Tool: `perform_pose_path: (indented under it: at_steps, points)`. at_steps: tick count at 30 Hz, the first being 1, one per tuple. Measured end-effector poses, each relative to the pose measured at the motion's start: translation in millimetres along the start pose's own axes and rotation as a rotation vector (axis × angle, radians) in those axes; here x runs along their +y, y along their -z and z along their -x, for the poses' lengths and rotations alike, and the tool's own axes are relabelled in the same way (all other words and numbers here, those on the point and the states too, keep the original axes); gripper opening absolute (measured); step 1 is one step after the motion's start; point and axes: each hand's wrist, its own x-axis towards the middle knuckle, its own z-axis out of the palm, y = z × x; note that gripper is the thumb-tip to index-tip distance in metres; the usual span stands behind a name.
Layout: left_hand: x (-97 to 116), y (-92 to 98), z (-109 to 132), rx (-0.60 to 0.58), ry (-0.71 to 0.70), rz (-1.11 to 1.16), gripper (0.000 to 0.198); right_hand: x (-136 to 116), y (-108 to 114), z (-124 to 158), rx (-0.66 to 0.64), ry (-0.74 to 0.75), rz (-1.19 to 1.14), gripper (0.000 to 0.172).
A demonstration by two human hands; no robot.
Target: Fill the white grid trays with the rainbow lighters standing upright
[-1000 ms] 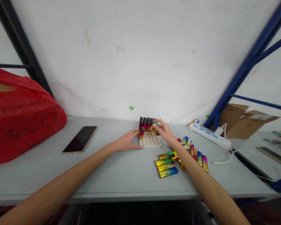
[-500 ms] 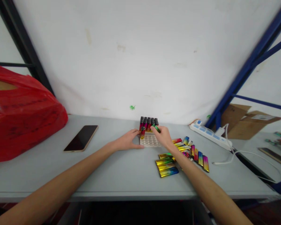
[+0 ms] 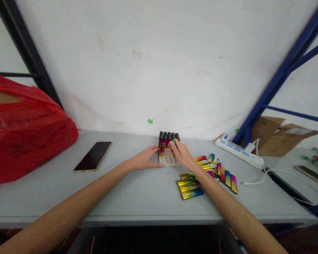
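Observation:
A small white tray (image 3: 166,160) with round holes sits on the grey table (image 3: 137,190) near the wall. Several lighters (image 3: 169,137) with dark caps stand upright in its far rows. My left hand (image 3: 144,158) rests against the tray's left side, fingers curled on its edge. My right hand (image 3: 181,154) hovers over the tray, pinching a green-topped lighter (image 3: 174,142) upright above the holes. Several more shiny rainbow-coloured lighters (image 3: 201,174) lie loose on the table to the right of the tray.
A dark phone (image 3: 93,156) lies face up on the left. A big red plastic bag (image 3: 23,130) fills the far left. A white power strip (image 3: 240,152) with a cable lies at the right, beside a blue rack post (image 3: 275,77) and cardboard boxes (image 3: 278,137).
My right hand has drawn the green-topped lighter from the tray's far right towards the tray's middle and lowered it. The left hand has stayed on the tray.

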Motion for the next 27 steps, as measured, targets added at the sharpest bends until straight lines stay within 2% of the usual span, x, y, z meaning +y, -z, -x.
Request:
perform_pose_path:
  at_steps: [4, 7, 11, 18, 24, 27]
  points:
    - [0, -0.1, 0, 0.007, -0.008, 0.013, 0.072, 2, -2, -1, -0.013, 0.131, 0.151, 0.042]
    - [0, 0.2, 0, -0.006, -0.003, 0.015, 0.072, 6, -5, -2, -0.081, 0.083, 0.217, 0.044]
    - [0, 0.4, 0, -0.006, -0.001, 0.000, 0.070, 10, -6, -2, -0.126, 0.031, 0.165, 0.036]
    - [-1, -0.3, 0, -0.005, -0.006, -0.002, 0.070, 7, -6, -5, -0.277, 0.160, 0.235, 0.026]
    - [-3, -0.6, -1, 0.001, -0.011, -0.014, 0.071, -8, -7, -5, -0.258, 0.170, 0.576, 0.038]
    - [-5, -0.6, -1, 0.003, -0.016, -0.013, 0.067, -14, 4, -7, -0.276, 0.145, 0.570, 0.043]
